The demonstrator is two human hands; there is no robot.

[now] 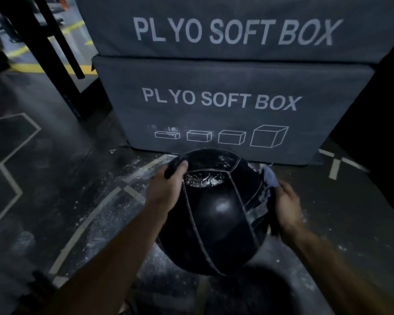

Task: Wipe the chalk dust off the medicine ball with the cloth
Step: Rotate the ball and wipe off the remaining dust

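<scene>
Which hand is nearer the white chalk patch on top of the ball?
Left. The left hand grips the ball's upper left, beside the chalk patch; the right hand holds the cloth on the far side.

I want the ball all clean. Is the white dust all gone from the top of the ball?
No, white chalk dust still speckles the top panel of the ball, while the cloth in the right hand is on the ball's side.

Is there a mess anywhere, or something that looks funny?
Yes. White chalk dust is scattered over the dark floor around the medicine ball, and more clings to the ball's upper panel. A few white smudges also mark the lower soft box near its printed box drawings. Nothing looks broken.
</scene>
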